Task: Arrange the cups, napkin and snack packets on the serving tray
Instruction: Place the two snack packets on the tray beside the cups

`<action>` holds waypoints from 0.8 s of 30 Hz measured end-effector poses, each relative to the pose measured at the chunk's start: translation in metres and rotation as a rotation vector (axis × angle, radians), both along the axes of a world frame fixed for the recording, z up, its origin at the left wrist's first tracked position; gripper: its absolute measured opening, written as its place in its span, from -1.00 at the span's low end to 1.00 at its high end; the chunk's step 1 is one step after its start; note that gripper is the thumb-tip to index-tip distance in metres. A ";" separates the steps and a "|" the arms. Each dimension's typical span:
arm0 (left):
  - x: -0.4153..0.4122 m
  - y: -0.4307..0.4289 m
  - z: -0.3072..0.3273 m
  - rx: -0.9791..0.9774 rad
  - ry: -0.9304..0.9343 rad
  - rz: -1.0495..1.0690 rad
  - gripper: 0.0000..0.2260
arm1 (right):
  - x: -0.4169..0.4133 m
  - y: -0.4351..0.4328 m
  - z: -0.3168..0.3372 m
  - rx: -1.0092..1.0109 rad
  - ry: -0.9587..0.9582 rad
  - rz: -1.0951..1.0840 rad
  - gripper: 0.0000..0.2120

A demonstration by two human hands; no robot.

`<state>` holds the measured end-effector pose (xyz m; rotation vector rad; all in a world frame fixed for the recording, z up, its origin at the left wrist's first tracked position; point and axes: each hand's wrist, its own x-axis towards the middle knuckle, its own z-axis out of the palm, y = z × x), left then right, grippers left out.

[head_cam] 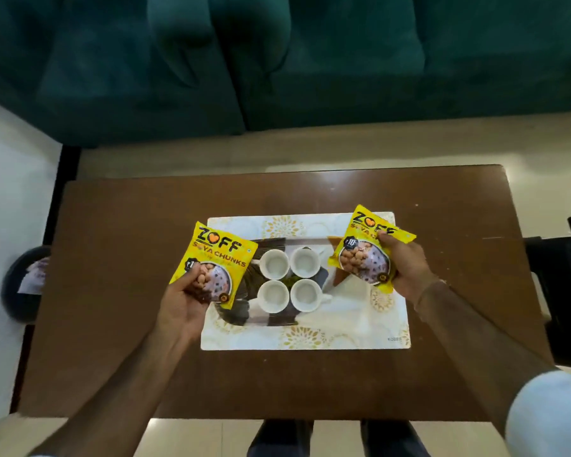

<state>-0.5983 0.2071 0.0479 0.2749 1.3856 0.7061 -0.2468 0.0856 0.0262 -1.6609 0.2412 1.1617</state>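
Observation:
A white serving tray (343, 331) with gold flower patterns lies in the middle of the brown table (112, 291). Several white cups (273, 265) stand in a square cluster at its centre, on a dark patterned napkin (244, 308). My left hand (182, 298) grips the lower corner of a yellow snack packet (218, 255), held above the tray's left edge. My right hand (406, 268) grips a second yellow snack packet (363, 252) above the tray's right side, tilted. Both packets are held off the tray.
A dark green sofa (277, 61) stands beyond the table's far edge. A dark round object (23, 285) sits on the floor to the left. Black equipment (561, 285) stands at the right edge. My legs (337, 437) show below the table's near edge.

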 end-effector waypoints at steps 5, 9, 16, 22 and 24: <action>-0.018 -0.014 -0.032 -0.063 0.047 0.036 -0.68 | -0.005 0.001 -0.022 -0.148 -0.282 0.154 -0.65; -0.019 -0.025 -0.045 -0.110 0.073 0.098 -0.87 | -0.015 -0.014 -0.029 -0.224 -0.360 0.339 -0.63; -0.017 -0.036 -0.061 -0.152 0.234 0.092 -0.88 | -0.026 -0.030 -0.035 -0.259 -0.422 0.456 -0.87; -0.011 -0.044 -0.063 0.019 0.408 -0.052 -0.81 | -0.029 -0.027 -0.036 -0.299 -0.486 0.547 -0.64; -0.012 -0.045 -0.067 0.040 0.574 -0.210 -0.73 | -0.030 -0.026 -0.036 -0.330 -0.544 0.584 -0.56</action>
